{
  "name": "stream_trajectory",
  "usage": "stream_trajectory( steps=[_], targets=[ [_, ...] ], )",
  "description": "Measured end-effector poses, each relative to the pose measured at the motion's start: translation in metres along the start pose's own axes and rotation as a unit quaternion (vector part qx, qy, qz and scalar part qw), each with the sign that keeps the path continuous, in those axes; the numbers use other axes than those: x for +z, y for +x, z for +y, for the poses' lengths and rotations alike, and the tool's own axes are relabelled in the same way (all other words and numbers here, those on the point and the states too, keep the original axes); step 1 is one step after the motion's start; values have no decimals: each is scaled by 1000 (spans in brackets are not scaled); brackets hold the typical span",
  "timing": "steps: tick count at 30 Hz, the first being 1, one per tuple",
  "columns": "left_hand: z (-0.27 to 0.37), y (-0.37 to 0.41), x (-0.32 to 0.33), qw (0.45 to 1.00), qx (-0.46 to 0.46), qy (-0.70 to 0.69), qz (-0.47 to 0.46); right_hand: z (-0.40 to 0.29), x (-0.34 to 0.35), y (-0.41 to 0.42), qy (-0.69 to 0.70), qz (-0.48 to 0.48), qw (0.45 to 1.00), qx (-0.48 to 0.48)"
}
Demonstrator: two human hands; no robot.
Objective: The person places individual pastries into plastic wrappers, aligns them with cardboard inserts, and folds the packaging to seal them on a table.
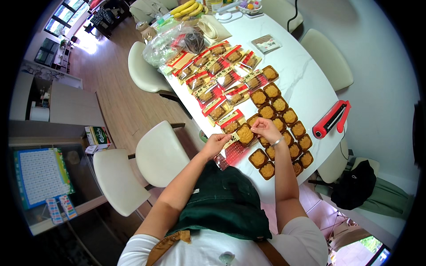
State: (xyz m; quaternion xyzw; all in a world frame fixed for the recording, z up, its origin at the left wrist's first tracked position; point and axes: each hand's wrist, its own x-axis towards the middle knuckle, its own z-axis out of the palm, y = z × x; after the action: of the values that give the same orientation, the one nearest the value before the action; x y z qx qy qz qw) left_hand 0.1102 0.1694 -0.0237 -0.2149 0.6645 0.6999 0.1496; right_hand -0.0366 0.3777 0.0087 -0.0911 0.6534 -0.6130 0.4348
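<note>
My left hand pinches the edge of a printed plastic pouch, red and clear with a pale gold band. In my right hand is the side of a small brown tray holding a golden mooncake, just over one end of the pouch. Whether the tray's far edge is inside the pouch, I cannot tell. To the right, several more mooncakes in brown trays stand in rows on the white marble-look table; my right forearm hides some. Beyond my hands, several bagged mooncakes lie in red and gold pouches.
A red heat sealer with a cord lies at the table's right edge. Farther back are a flat packet, a clear plastic bag, a folded cream cloth and bananas. Cream chairs stand close on the left.
</note>
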Motion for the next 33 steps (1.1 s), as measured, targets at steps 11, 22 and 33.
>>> stream_trajectory(
  steps=[11,22,33],
  targets=[
    [3,-2,8,992,9,-88,-88,10,9,1,13,-16,1000,18],
    [20,-7,15,962,-51,-262,-55,32,56,-6,-77,15,993,-92],
    [36,-11,3,977,-14,-129,-166,14,54,-16,-62,135,987,-66]
  ],
)
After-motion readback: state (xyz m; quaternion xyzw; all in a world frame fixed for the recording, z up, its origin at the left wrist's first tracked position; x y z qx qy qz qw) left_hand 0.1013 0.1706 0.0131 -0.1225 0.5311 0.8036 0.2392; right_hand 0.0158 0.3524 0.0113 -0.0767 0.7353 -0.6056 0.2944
